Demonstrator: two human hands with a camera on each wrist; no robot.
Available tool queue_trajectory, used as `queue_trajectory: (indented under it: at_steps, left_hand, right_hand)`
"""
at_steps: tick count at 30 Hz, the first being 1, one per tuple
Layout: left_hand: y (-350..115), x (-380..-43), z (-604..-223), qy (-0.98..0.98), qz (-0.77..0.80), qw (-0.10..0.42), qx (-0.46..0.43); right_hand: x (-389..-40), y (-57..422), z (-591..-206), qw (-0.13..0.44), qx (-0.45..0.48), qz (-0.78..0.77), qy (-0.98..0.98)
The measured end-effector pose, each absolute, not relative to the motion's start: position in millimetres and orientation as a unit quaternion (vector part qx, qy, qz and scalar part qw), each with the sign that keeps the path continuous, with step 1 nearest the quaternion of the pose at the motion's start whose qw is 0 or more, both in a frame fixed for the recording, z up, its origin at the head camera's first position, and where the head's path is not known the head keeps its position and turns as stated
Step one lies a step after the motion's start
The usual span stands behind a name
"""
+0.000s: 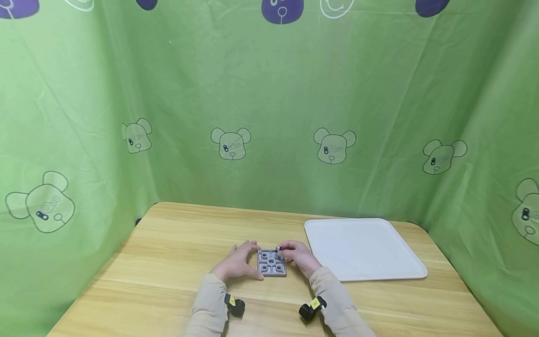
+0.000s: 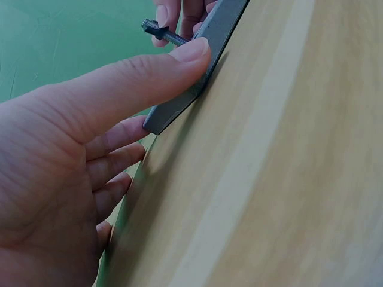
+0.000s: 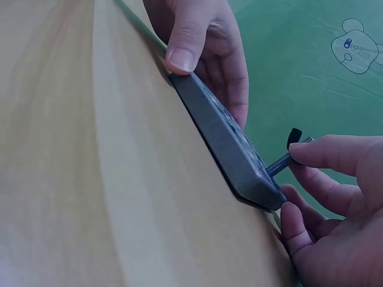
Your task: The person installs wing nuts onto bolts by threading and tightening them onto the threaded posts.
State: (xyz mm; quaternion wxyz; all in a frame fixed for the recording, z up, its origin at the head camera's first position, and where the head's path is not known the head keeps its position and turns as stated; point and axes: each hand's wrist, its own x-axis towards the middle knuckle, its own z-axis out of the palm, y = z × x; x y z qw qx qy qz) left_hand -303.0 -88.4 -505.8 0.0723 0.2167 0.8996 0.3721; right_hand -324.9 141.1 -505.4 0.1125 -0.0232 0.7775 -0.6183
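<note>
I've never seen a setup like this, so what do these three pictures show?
There's no robot here: a person is working bare-handed. The wide picture comes from a head camera looking forward and down; the two close-ups come from cameras on the wrists. On the wooden table are a square grey block and, to its right, a white tray. The left hand grips the block's edges with thumb and fingers. The right hand holds a dark piece on a threaded bolt rising from the block.
</note>
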Motion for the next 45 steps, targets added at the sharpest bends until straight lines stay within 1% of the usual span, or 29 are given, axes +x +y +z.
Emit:
queue_trajectory:
  at_steps: [8,22,39,45]
  left_hand:
    - [-87.6,-302.2,-505.1,0.901,0.370,0.072,0.215]
    - [-88.5,-301.9,-503.7,0.897,0.379,0.075,0.214]
    - [-88.8,-302.5,-505.1,0.897,0.379,0.077,0.214]
    - [-88.4,-301.9,-505.1,0.898,0.377,0.077,0.212]
  right_hand:
    - [-323.7,139.0,-504.6,0.098,-0.023,-0.610,0.786]
    - [-331.0,142.0,-506.2,0.114,-0.005,-0.674,0.730]
    - [-323.0,142.2,-500.8,0.115,-0.026,-0.630,0.767]
    - [-324.3,141.8,-504.5,0.107,-0.034,-0.620,0.777]
